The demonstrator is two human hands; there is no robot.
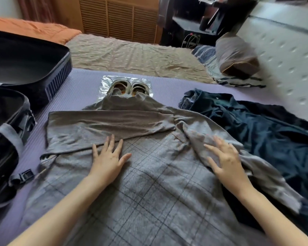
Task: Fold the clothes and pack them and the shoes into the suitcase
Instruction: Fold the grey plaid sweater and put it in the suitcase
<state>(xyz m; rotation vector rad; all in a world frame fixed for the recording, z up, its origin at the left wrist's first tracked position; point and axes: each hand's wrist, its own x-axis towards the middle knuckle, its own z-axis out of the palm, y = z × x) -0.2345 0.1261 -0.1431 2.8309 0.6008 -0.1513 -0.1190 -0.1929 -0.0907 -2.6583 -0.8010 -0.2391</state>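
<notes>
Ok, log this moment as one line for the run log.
step: folding grey plaid garment | left hand: flat on garment | right hand: flat on garment's right side | shoes: unpacked | suitcase: open, at left

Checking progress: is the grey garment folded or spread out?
Partly folded: one flap lies across the grey garment; the rest lies spread on the mat.

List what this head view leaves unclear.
Shoes: near ends hidden under the grey checked garment, head view.
Suitcase: cut off by the left edge, head view; interior partly unseen.
Dark teal clothes: crumpled, cut by the right edge; piece count unclear.
</notes>
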